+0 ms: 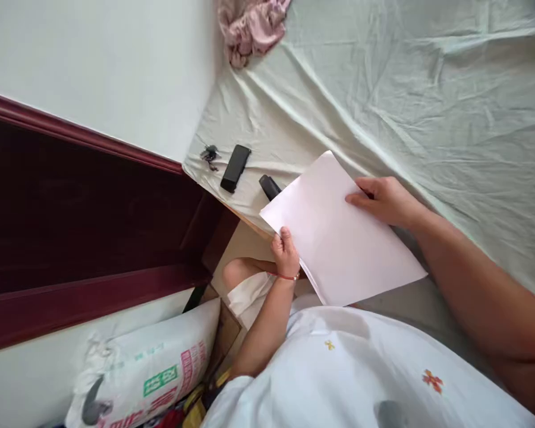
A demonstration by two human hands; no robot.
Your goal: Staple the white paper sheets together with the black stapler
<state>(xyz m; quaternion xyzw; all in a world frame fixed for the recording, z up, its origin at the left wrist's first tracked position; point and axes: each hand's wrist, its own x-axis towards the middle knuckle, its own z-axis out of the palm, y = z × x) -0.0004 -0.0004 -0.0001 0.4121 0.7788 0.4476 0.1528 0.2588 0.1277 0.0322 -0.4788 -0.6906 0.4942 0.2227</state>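
Observation:
Several white sheets of paper (339, 238), stacked together, are held up in front of my body. My left hand (286, 252) grips their left edge, its thumb on top and its fingers hidden underneath. On the opposite edge, my right hand (381, 199) pinches the paper between thumb and fingers. A black object (270, 186) on the bed lies partly hidden behind the paper's left corner. Farther left is a black rectangular case (236, 168), with a small dark tangled item (210, 154) beside it.
A pale green sheet (472, 119) covers the bed. Pink crumpled cloth (254, 30) lies at the far end by the white wall. To the left is a dark red door (80, 202). Below it leans a printed white sack (156, 368).

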